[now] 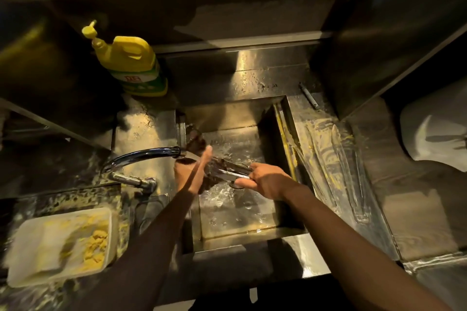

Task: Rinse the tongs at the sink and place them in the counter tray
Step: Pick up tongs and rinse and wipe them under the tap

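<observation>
Our two forearms reach in from the bottom edge and meet over the sink (pixel 252 241), so whatever drips falls into the basin and not onto the worktop. Our right grip (pixel 265 182) is closed round the handle end of the tongs (pixel 233 173), thumb along the near side. It holds them roughly level, with the working end pushed left under the faucet (pixel 146 153). That puts the dirty end in the stream while the holding hand is off to one side of it.

Our left grip (pixel 190 173) lies against that wet end just below the spout, thumb stretched straight along it, seemingly to rub residue off. Its fingers are lost in shadow and spray, so we cannot tell whether they curl round the metal or lie flat. Something dark sits at the tongs' head, and we cannot say whether it is a scrubber or grime.

We judge the rinse to be under way and the placing not yet begun. A steel tray (pixel 314 149) lies just right of the sink, with what look like other utensils (pixel 350 171) in it. It is probably the destination, a short carry for our right grip. A yellow soap bottle (pixel 131 63) stands behind the faucet within easy reach.
</observation>
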Available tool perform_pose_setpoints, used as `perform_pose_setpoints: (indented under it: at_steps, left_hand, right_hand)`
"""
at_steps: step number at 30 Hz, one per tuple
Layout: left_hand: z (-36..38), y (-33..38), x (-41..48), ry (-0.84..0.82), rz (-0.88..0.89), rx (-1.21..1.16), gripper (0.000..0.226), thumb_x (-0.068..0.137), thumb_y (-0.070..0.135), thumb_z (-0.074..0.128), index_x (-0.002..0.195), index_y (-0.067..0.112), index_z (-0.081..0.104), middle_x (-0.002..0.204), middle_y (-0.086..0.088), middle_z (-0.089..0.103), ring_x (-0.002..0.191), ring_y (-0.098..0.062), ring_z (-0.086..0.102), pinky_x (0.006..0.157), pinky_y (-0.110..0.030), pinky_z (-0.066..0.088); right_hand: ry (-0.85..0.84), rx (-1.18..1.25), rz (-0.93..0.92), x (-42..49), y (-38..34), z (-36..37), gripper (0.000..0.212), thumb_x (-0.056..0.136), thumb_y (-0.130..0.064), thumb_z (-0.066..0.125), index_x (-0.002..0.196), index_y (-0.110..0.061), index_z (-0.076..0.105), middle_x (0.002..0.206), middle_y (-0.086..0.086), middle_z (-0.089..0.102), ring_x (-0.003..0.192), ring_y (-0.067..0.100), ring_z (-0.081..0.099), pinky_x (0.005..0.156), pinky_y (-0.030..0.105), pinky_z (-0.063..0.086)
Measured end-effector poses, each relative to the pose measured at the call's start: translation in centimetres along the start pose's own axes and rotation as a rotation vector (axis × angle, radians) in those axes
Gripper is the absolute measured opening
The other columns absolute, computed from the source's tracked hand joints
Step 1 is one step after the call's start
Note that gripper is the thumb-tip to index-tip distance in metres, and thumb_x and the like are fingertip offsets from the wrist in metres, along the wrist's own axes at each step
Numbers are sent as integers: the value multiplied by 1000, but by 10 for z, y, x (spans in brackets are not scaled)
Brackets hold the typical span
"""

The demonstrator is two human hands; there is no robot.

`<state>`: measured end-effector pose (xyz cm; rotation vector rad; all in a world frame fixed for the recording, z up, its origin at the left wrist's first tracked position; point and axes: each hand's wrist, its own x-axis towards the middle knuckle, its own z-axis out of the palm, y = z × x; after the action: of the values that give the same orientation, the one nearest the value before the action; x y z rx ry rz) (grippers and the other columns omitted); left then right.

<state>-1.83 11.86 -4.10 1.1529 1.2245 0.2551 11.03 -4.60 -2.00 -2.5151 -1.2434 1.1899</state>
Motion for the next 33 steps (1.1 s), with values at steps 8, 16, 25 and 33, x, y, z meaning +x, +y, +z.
perform_pose_setpoints:
  at_steps: [8, 16, 25, 33]
  left_hand:
    - [-8, 7, -1, -92, 161, 294, 30, 80, 47, 75, 87, 18, 70, 80, -1, 74, 71, -16, 70, 66, -30, 56]
    - [-3, 14, -15, -83, -288, -538, 29, 102, 27, 40, 104, 8, 63, 101, -14, 69, 94, -28, 63, 78, -42, 52]
    - [14, 4, -11, -229, -264, -480, 82, 56, 64, 84, 116, 12, 64, 117, -13, 69, 105, -26, 66, 91, -44, 53]
    - [16, 2, -16, -67, -272, -179, 32, 105, 4, 24, 88, 13, 49, 157, -17, 31, 66, -5, 42, 52, -11, 40]
  right_hand:
    - [-60, -85, -35, -14, 3, -2, 56, 95, -68, 40, 88, -18, 64, 114, 5, 59, 87, 16, 57, 81, 29, 47]
    - [92, 61, -54, -34, 19, -8, 56, 96, -65, 32, 77, -26, 67, 125, 5, 50, 93, 7, 53, 81, 22, 36]
    - [-46, 317, -93, -27, -23, 31, 61, 98, -64, 35, 58, -22, 54, 159, 9, 35, 150, 19, 26, 119, 35, 24]
    - [-32, 542, -74, -27, -21, 21, 69, 97, -66, 35, 74, -9, 67, 99, -10, 64, 101, -10, 48, 98, 31, 32]
